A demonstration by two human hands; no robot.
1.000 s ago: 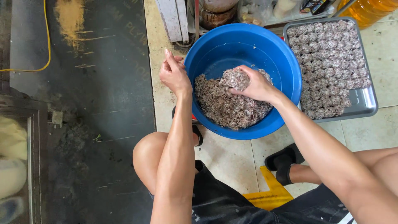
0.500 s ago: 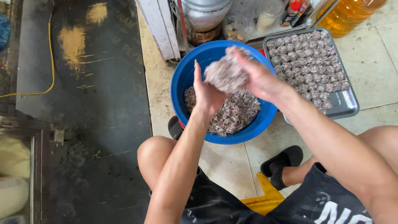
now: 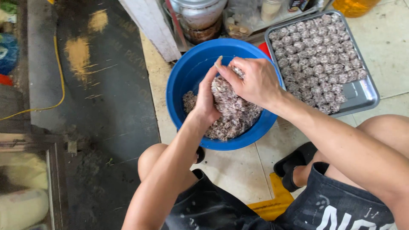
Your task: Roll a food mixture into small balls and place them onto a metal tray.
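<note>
The tiled floor (image 3: 383,38) spreads beyond and to the right of both hands, and a dark mat (image 3: 106,98) lies well off to the left of the left hand. A blue basin (image 3: 183,81) sits on the floor directly below the hands, its rim showing on the left of the left hand and under the wrists. A metal tray (image 3: 362,96) stands just beside the basin, to the right of the right hand, packed with rows of speckled balls (image 3: 315,55) of the same mixture. Inside the basin, beneath the hands and nearer the person, lies a heap of speckled grey-brown mixture (image 3: 238,123).

The left hand (image 3: 208,96) is cupped, palm turned to the right, and the right hand (image 3: 251,81) curls over from the opposite side. Both are pressed together around a lump of mixture (image 3: 223,91), which is squeezed between the two palms, above the heap. The lump shows only in the gap between the left thumb and the right fingers; the rest is hidden.

A black sandal (image 3: 294,164) rests on the floor below the right forearm.
</note>
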